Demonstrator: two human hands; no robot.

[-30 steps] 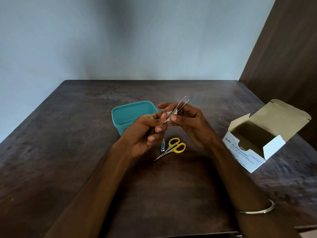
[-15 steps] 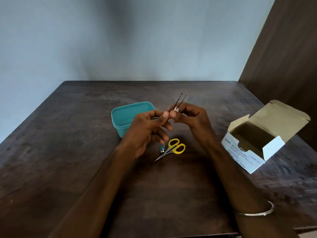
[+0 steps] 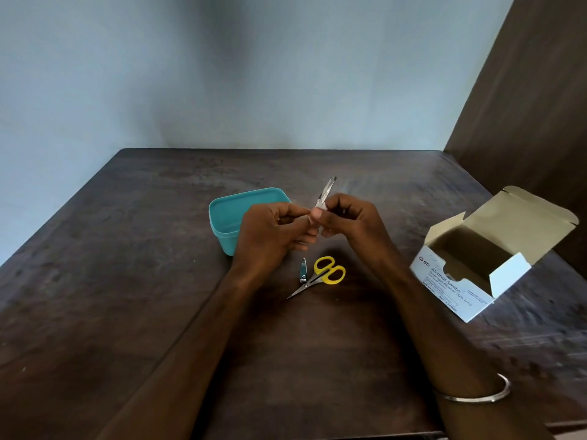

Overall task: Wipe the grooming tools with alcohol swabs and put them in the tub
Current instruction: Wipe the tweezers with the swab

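Steel tweezers (image 3: 326,191) point up and away above the table, between my two hands. My left hand (image 3: 270,233) pinches their lower end with curled fingers. My right hand (image 3: 346,220) pinches the shaft just above, thumb in front, with a small pale swab (image 3: 319,230) barely showing under the thumb. The teal tub (image 3: 222,217) stands open behind my left hand; nothing shows in the visible part. Yellow-handled scissors (image 3: 328,272) and a small nail clipper (image 3: 303,270) lie on the table below my hands.
An open white box of alcohol swabs (image 3: 460,281) stands at the right, flap raised. A dark wooden panel (image 3: 524,106) rises behind it. The dark wooden table (image 3: 127,281) meets a pale wall at the back. A metal bangle (image 3: 476,396) circles my right wrist.
My right hand has slid down the tweezers toward my left hand, and the tweezers have turned from edge-on with prongs apart to showing their flat side. Scissors, clipper, tub and box stay put.
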